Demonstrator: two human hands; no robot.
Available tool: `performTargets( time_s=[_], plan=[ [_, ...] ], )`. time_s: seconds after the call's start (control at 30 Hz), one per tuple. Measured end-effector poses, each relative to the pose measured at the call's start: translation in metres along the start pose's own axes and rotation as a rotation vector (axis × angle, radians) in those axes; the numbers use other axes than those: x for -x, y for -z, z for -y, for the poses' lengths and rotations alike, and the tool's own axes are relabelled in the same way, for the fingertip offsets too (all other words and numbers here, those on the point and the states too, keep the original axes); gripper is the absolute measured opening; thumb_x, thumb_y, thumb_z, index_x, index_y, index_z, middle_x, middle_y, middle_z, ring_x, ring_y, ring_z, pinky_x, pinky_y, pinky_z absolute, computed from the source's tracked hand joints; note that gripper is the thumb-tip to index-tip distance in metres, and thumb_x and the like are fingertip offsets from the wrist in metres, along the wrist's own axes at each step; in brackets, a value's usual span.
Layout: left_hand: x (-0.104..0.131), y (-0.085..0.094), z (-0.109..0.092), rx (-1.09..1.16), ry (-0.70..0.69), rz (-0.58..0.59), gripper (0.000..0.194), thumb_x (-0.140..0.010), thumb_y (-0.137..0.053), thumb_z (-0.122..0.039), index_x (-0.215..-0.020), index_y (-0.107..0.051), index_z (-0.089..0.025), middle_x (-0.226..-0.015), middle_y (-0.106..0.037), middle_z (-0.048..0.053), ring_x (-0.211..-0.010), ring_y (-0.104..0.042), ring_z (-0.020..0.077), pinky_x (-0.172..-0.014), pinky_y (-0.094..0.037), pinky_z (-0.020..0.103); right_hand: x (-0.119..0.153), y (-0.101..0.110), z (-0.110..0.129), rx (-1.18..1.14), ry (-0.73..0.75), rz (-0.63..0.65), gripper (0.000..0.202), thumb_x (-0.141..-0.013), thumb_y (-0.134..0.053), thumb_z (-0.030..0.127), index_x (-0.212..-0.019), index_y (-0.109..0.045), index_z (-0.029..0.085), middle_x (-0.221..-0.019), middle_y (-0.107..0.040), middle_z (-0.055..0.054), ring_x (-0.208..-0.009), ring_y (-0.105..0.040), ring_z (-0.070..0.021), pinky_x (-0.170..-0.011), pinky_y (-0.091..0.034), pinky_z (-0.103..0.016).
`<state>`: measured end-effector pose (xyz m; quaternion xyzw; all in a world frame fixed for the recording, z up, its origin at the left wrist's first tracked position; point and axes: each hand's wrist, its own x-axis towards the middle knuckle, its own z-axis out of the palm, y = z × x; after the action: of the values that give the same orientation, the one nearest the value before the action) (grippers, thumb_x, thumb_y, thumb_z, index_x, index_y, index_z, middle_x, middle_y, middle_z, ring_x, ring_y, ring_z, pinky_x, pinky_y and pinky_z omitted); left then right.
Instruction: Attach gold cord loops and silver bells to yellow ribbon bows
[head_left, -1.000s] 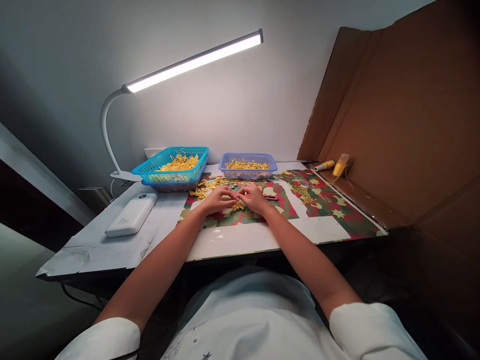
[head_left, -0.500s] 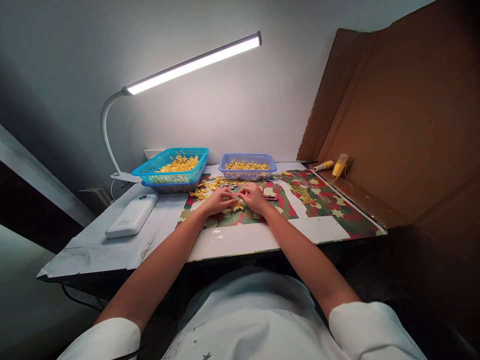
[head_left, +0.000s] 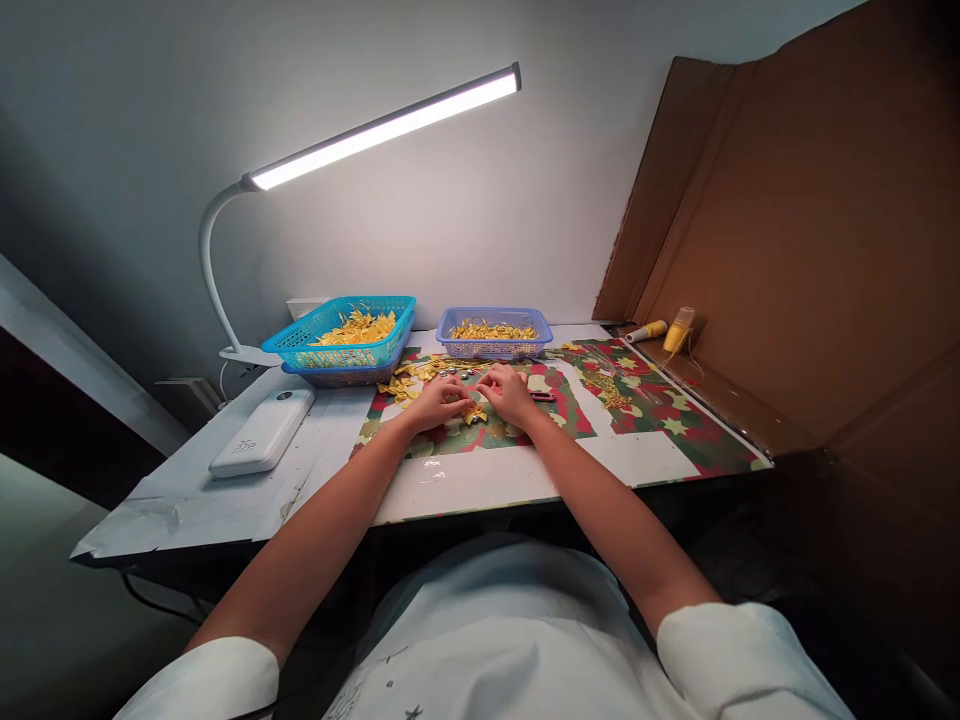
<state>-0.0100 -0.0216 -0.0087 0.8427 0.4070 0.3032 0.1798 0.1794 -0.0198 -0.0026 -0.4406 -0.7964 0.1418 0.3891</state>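
Note:
My left hand [head_left: 442, 403] rests on the camouflage-patterned mat, its fingertips pinched at a small gold ribbon bow [head_left: 475, 413]. A tiny shiny round piece shows at the lower edge of the bow. From the other side my right hand [head_left: 508, 394] comes in with thumb and forefinger pressed together, just above the bow. Whatever lies in that pinch is too small to make out. More gold bows [head_left: 405, 382] lie loose behind my left hand, with several small shiny round pieces [head_left: 465, 376] near them. Beside my right hand lies a pink-handled tool [head_left: 543, 397], partly hidden.
A turquoise basket [head_left: 337, 355] of gold bows stands back left, stacked on a blue one. Behind my hands is a lilac basket [head_left: 495, 348] of gold pieces. A white power bank [head_left: 262, 432], desk lamp [head_left: 386, 125], gold cords [head_left: 609, 390] and yellow bottle [head_left: 679, 330] surround the work area.
My right fingertips have lifted very slightly from the bow. My left hand and the bow have hardly moved.

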Motion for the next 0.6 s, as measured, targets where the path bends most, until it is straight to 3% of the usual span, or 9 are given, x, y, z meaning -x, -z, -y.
performTargets(
  time_s=[0.4, 0.6],
  plan=[
    [-0.0007, -0.0017, -0.0032, 0.13, 0.07, 0.057, 0.031, -0.078, -0.06, -0.044, -0.068, -0.07, -0.017, -0.074, -0.064, 0.005, -0.076, -0.057, 0.0176, -0.072, -0.045, 0.03, 0.0004, 0.002, 0.0025, -0.02, 0.018, -0.02, 0.015, -0.086, -0.056, 0.02, -0.072, -0.061, 0.019, -0.091, -0.065, -0.004, -0.091, -0.055, -0.0199, -0.082, -0.029, -0.035],
    [-0.0005, -0.0034, -0.0047, 0.212, 0.195, 0.06, 0.023, -0.073, -0.058, -0.037, -0.068, -0.066, -0.016, -0.073, -0.062, 0.003, -0.065, -0.054, 0.0138, -0.058, -0.043, 0.024, -0.0011, 0.002, -0.0021, -0.012, 0.022, -0.063, 0.015, -0.087, -0.053, 0.019, -0.074, -0.06, 0.019, -0.093, -0.064, -0.003, -0.095, -0.054, -0.0199, -0.079, -0.028, -0.033]
  ],
)
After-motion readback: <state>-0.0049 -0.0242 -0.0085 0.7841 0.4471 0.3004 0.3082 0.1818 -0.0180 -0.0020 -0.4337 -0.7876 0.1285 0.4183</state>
